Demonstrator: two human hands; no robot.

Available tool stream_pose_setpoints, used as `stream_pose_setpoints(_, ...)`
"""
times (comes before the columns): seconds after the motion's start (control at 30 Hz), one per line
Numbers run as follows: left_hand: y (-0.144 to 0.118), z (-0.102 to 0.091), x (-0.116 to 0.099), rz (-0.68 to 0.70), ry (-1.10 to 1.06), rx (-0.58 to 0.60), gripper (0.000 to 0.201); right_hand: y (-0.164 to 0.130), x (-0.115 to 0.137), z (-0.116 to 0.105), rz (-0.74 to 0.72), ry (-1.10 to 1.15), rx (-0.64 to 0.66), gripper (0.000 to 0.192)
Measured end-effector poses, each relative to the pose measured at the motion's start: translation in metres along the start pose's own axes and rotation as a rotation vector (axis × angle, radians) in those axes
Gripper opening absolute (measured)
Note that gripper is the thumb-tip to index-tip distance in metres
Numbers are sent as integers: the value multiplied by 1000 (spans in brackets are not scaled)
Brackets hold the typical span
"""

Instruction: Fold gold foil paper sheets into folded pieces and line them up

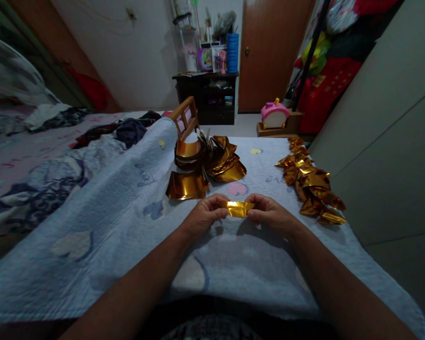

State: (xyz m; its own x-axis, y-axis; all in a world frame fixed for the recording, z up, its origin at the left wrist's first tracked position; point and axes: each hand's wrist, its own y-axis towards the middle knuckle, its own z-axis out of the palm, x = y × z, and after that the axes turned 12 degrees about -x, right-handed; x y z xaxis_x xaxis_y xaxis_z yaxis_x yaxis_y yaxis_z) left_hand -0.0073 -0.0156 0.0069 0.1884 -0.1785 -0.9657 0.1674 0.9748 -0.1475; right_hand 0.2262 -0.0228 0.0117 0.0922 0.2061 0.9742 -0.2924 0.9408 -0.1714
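A small folded piece of gold foil paper is stretched between my two hands, just above the pale blue blanket. My left hand pinches its left end between thumb and fingers. At the other end, my right hand grips it the same way. Beyond my hands lies a stack of curved gold foil sheets, with a fanned, bent pile of more sheets behind it. To the right, several folded gold foil pieces form a long heap along the blanket's edge.
A small wooden rail stands behind the foil sheets. Rumpled clothes lie on the bed at left. At the back are a dark cabinet, a wooden door and a pink toy. A pale cupboard borders the right side.
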Motion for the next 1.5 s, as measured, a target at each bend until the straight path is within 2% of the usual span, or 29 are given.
stream_pose_setpoints(0.2, 1, 2, 2, -99, -85, 28, 46, 0, -1, -3, -18, 10, 6, 35)
stream_pose_setpoints(0.5, 4, -3, 6, -128, -137, 152, 37, 0, 3, -1, 12, 55, -20, 34)
stream_pose_setpoints(0.83, 4, -3, 7, -121, -124, 135, 36, 3, -9, -8, 3, 68, 33, 35)
stream_pose_setpoints(1.5, 4, -4, 6, -103, -113, 136, 38, 2, -4, -6, -1, 80, 52, 33)
